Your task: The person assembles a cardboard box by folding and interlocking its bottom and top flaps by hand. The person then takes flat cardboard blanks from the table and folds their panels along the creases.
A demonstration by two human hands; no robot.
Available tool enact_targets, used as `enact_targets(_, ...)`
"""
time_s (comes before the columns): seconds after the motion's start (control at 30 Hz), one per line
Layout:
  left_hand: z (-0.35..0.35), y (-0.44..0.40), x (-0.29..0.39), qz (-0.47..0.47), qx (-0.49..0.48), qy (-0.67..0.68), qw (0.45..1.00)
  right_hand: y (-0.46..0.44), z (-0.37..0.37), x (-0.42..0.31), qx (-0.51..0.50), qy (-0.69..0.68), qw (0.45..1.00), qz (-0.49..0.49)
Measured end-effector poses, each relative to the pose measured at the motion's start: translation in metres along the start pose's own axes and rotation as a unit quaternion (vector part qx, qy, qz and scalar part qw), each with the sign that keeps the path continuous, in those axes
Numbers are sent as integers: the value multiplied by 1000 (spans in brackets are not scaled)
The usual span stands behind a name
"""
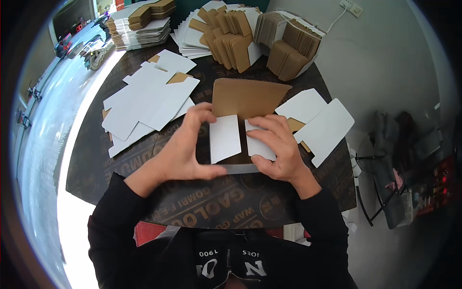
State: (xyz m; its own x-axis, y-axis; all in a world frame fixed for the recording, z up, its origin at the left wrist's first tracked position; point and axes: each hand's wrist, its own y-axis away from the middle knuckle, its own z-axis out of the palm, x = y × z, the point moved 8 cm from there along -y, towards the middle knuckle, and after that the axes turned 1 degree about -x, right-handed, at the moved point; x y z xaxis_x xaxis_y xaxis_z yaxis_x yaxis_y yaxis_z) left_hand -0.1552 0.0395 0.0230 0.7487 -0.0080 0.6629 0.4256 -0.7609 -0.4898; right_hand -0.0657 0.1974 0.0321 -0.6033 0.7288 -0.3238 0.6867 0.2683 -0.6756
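In the head view, a part-folded cardboard carton [250, 96] sat on the dark printed tabletop [192, 202] in front of the person, its brown panel standing at the far side. The left hand [180, 149] spanned its left side, thumb and fingers wide apart. The right hand [281, 149] lay over the right white flap [255, 141], fingers curved; whether they pinched it, I couldn't tell. The board looked light, stiff yet easily creased, likely best held at the folded corners.

Stacked flat cartons [231, 41] suggest a small packing workshop.
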Motion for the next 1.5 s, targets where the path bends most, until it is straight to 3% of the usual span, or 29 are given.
enact_targets(0.17, 15, 4, 9, 15, -65, -59, 996, 0, -1, 2, -25, 4, 999, 28)
enact_targets(0.5, 22, 7, -6, 25, -75, -24, 997, -1, -1, -3, -45, 4, 999, 18)
enact_targets(0.8, 18, 8, -16, -8, -54, 9, 998, 2, -25, 4, 68, -11, 997, 38)
enact_targets(1.0, 16, 7, -13, 7, -59, -2, 998, 0, -13, 1, 24, -15, 999, 18)
enact_targets(1.17, 16, 7, -16, 2, -63, 4, 998, 12, -29, 16, 100, -41, 990, 94)
enact_targets(1.3, 19, 8, -16, 4, -72, 28, 997, 19, -33, 40, 215, -188, 933, 220)
enact_targets(1.5, 22, 9, -18, -18, -74, 63, 995, 14, -31, 30, 188, -206, 947, 161)
